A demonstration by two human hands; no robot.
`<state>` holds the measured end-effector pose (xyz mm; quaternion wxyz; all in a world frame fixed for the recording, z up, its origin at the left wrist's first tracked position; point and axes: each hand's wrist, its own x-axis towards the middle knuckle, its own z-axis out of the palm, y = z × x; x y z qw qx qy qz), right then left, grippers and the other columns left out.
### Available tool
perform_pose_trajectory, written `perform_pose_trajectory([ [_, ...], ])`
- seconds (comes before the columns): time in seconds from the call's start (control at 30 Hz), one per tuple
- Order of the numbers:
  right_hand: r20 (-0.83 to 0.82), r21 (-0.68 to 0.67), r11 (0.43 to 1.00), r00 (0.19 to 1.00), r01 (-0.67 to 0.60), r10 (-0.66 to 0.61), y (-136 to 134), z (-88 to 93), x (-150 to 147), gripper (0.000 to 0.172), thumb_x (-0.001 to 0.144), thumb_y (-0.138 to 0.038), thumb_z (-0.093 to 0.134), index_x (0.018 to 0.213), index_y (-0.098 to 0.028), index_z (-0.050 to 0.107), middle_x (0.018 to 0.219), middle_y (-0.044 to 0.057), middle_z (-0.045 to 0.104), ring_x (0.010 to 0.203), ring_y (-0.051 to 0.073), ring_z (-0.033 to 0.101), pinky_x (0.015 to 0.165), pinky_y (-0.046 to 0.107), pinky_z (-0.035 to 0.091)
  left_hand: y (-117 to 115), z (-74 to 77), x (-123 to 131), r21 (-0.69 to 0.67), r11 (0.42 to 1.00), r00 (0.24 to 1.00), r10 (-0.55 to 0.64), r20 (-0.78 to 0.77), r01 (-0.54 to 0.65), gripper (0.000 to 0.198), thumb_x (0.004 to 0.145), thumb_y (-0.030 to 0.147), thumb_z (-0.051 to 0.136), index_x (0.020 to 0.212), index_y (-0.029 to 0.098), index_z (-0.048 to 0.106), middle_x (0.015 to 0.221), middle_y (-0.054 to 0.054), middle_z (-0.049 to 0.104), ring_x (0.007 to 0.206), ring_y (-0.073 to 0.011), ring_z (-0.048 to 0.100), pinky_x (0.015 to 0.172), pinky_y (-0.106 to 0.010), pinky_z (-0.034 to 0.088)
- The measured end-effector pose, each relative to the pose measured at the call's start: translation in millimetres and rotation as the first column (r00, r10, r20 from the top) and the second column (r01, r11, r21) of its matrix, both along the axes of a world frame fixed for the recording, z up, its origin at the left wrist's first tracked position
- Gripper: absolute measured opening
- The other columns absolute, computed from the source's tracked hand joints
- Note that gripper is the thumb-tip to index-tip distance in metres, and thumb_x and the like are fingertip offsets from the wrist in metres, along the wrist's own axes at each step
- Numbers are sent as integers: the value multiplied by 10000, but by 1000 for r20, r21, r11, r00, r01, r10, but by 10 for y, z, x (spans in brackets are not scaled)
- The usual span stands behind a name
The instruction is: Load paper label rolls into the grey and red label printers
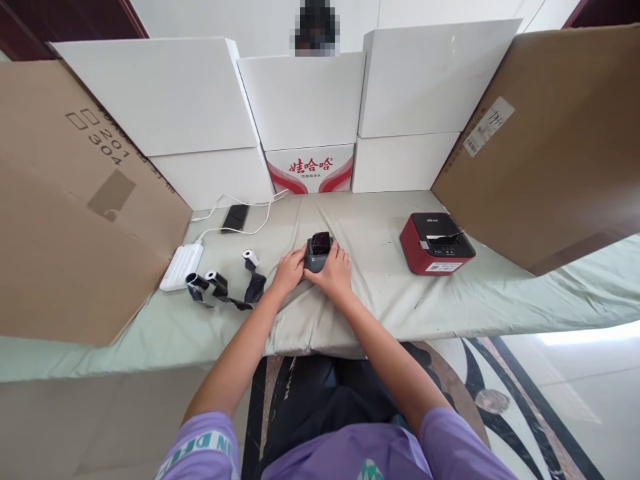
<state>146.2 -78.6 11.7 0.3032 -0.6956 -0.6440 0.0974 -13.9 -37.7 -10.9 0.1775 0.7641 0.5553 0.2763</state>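
Between my two hands, on the cloth, sits a small dark grey portable printer (317,261) with a glossy black strip (321,243) standing up at its top. My left hand (289,272) is closed against its left side. From the right and front, my right hand (336,272) grips it, the thumb across the near edge. Left of my hands lie several black-coated paper rolls: a small roll (251,257) with its strip unwound, and two thicker ones, a roll (216,283) and another roll (196,285) at the far left.
A red and black label printer (437,244) stands to the right. A white power strip (183,267), its cable (260,228) and a black phone (235,218) are at the left. White boxes (310,100) wall the back; cardboard panels (55,200) flank the cloth-covered table (390,307). A person's head shows behind.
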Motion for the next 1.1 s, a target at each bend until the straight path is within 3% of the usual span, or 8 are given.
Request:
perform_pose_trajectory([
  [0.2, -44, 108, 994, 999, -19, 23, 41, -130, -13, 1105, 742, -539, 824, 1578, 38, 389, 1315, 301, 630, 1214, 425, 579, 1089, 560, 482, -64, 28, 60, -135, 991, 974, 45, 221, -16, 586, 1043, 295, 438, 1590, 136, 573, 1587, -128, 629, 1483, -298, 604, 1295, -460, 422],
  [0.37, -53, 235, 972, 998, -28, 42, 131, 141, 183, 1103, 694, -519, 831, 1561, 26, 422, 1288, 282, 631, 1185, 427, 563, 1083, 566, 475, -60, 189, 254, -180, 984, 892, 80, 445, 1, 653, 1064, 404, 463, 1666, 151, 465, 1699, -85, 489, 1608, -270, 449, 1351, -422, 337],
  [0.53, -99, 246, 969, 995, 2, 23, 671, 648, 671, 993, 671, -557, 830, 1489, -103, 498, 1238, 201, 671, 1200, 405, 588, 1079, 539, 468, 432, 603, 799, -63, 992, 804, -48, 593, 105, 642, 1091, 416, 417, 1691, 187, 421, 1772, -22, 361, 1669, -199, 317, 1376, -342, 245],
  [0.63, -166, 177, 979, 984, 100, -71, 1114, 728, 956, 885, 688, -507, 822, 1447, -166, 520, 1301, 166, 675, 1260, 388, 591, 1138, 538, 433, 760, 689, 1237, -80, 991, 782, -36, 622, 109, 612, 1114, 361, 334, 1681, 153, 431, 1768, -44, 375, 1668, -171, 314, 1375, -321, 228],
  [0.77, -239, 14, 942, 916, 335, -322, 1559, 574, 1276, 958, 677, -396, 859, 1505, -125, 462, 1461, 230, 612, 1398, 402, 531, 1194, 527, 397, 808, 449, 1590, -235, 972, 840, 120, 529, 9, 611, 1100, 324, 371, 1661, 94, 450, 1756, -119, 388, 1663, -216, 331, 1374, -349, 240],
  [0.83, -250, -61, 915, 882, 398, -400, 1724, 479, 1430, 978, 675, -370, 877, 1514, -107, 448, 1520, 254, 573, 1439, 411, 508, 1209, 523, 391, 728, 269, 1612, -229, 972, 880, 62, 472, 55, 623, 1081, 321, 427, 1657, 88, 454, 1747, -124, 403, 1657, -227, 350, 1377, -357, 242],
  [0.93, -261, -102, 897, 859, 429, -441, 1929, 377, 1641, 944, 663, -322, 900, 1486, -151, 469, 1556, 228, 556, 1468, 406, 492, 1230, 538, 379, 642, 88, 1544, -188, 977, 901, -10, 433, 102, 621, 1076, 346, 445, 1655, 123, 471, 1743, -92, 420, 1651, -223, 367, 1376, -362, 262],
  [1.1, -226, -132, 901, 872, 414, -434, 2123, 320, 1837, 894, 668, -252, 869, 1456, -94, 477, 1536, 260, 524, 1481, 391, 473, 1250, 542, 327, 683, 18, 1495, -159, 979, 910, -52, 411, 128, 592, 1067, 360, 474, 1622, 162, 528, 1714, -79, 472, 1623, -257, 427, 1374, -443, 300],
])
